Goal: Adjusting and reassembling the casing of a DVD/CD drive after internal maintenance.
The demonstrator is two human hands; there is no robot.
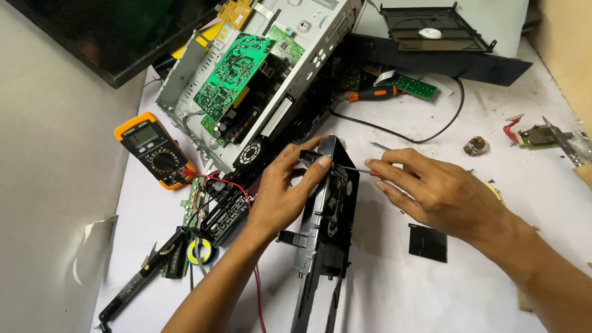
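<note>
Nearest the camera, a black disc-drive frame (327, 234) stands on edge on the white table (431, 290), its long side running away from the viewer. The left hand (283, 191) is clenched around the upper end of this frame, fingers wrapped over its top edge and thumb on the near face. The right hand (431, 188) pinches a thin screwdriver (357, 169) between thumb and fingertips, the metal shaft lying level with its tip touching the frame near the top. A small black square plate (427, 242) lies flat just beside the right wrist. To the left of the left forearm sit a soldering iron (139, 283), a roll of yellow tape (200, 251) and a tangle of red and black wires (216, 191). Farther back, an orange multimeter (154, 150) rests beside an opened grey metal chassis (259, 80) carrying a green circuit board (234, 74). An orange-handled screwdriver (373, 94) lies beyond the hands, and a black disc tray (435, 31) sits at the far edge
</note>
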